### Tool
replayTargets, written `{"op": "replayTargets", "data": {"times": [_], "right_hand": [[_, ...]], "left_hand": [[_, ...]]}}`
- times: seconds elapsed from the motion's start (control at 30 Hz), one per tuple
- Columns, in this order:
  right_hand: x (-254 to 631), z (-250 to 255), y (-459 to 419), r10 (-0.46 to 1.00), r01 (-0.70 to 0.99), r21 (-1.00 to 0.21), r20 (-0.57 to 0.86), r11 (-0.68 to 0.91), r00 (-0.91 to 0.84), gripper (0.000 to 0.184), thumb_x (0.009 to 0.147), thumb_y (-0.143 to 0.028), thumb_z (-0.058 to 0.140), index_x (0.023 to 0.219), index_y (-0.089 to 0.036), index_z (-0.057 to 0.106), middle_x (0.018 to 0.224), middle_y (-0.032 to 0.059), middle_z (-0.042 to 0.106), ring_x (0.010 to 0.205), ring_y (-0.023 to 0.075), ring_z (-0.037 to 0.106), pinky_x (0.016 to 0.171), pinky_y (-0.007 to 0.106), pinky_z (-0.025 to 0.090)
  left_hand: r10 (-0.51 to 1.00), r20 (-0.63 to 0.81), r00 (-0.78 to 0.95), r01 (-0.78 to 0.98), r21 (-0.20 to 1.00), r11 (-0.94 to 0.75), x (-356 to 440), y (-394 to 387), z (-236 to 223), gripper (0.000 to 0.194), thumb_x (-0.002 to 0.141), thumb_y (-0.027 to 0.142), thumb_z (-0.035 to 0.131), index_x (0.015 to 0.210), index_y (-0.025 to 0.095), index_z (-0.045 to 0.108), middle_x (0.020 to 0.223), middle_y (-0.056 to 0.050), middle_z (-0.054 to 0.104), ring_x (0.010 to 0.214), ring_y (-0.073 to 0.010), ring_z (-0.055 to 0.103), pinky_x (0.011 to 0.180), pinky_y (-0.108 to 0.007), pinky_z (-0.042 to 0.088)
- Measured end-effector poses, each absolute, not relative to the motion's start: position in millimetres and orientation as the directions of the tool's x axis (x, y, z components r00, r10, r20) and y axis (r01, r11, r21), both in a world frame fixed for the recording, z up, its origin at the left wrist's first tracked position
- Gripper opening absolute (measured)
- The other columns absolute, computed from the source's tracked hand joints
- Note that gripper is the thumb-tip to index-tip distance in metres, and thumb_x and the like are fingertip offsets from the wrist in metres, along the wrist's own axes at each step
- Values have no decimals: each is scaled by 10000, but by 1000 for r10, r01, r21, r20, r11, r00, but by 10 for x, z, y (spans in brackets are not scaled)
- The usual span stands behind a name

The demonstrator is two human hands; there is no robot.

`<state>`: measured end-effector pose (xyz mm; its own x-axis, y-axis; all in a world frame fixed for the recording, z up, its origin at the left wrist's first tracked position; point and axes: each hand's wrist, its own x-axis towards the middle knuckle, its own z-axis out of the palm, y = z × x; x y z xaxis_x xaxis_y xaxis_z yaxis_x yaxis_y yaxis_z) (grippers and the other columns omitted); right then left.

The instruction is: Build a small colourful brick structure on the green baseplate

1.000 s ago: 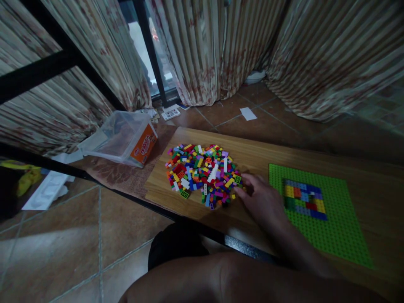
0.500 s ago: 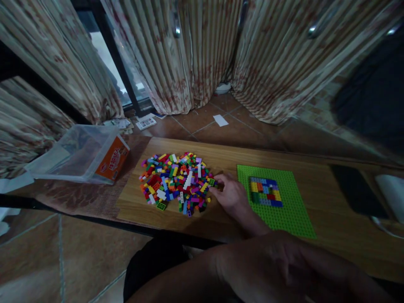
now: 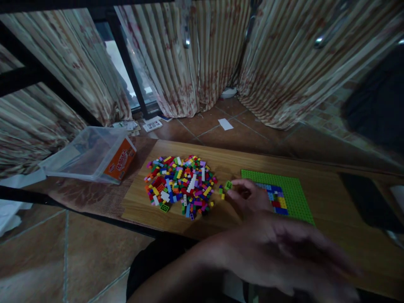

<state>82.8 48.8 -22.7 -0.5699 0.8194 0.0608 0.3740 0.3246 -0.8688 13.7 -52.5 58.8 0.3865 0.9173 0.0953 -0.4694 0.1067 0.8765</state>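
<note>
A light wooden tabletop is set low over a brown tiled floor, and its left end is bordered by a patterned brown cloth. The far side of the room is hung with striped curtains, parted at a dark-framed window. On the floor beyond the table, a white paper and a printed booklet are seen.

On the cloth, a clear plastic box with an orange label is tipped over. A heap of coloured bricks is spread on the wood; a lime-green brick and a few small ones are found just right of it. The lime-green brick is met by the fingertips of the right hand, whose thumb and forefinger are curved with a gap between; whether it is gripped cannot be told.

Further right, a green baseplate is laid flat, bearing a block of joined bricks; both are partly covered by the right hand. The near side of the table is blocked by the left hand and its forearm; its fingers are extended and blurred, and whether anything is held cannot be told. At the right, a dark flat object is placed.
</note>
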Motion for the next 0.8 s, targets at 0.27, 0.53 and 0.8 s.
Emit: {"op": "replayTargets", "data": {"times": [0.27, 0.53, 0.8], "right_hand": [[1604, 174, 666, 686, 242, -961, -267, -135, -676, 350, 809, -497, 658, 974, -189, 666, 683, 21, 640, 583, 141, 582, 529, 268, 489], [1718, -28, 659, 626, 180, -951, -301, -251, -720, 316, 872, -495, 579, 810, -190, 635, 664, 5, 599, 584, 119, 549, 540, 246, 471], [1745, -117, 571, 795, 298, -905, 70, 305, -603, 281, 816, -323, 688, 1086, -255, 651, 934, 18, 686, 795, 164, 642, 720, 313, 533]], "left_hand": [[945, 168, -279, 328, 942, -70, -117, -327, 439, 347, 847, 124, 575, 1170, 219, 660, 1134, -72, 660, 943, -186, 640, 884, -355, 536], [970, 42, -238, 178, 984, 1, 184, -226, 142, 238, 845, 162, 614, 1060, 187, 713, 990, -63, 721, 861, -175, 670, 813, -307, 542], [902, -274, -334, -215, 954, 210, 217, -106, -59, 170, 748, 254, 703, 876, 143, 698, 797, -32, 705, 703, -145, 627, 650, -253, 499]]}}
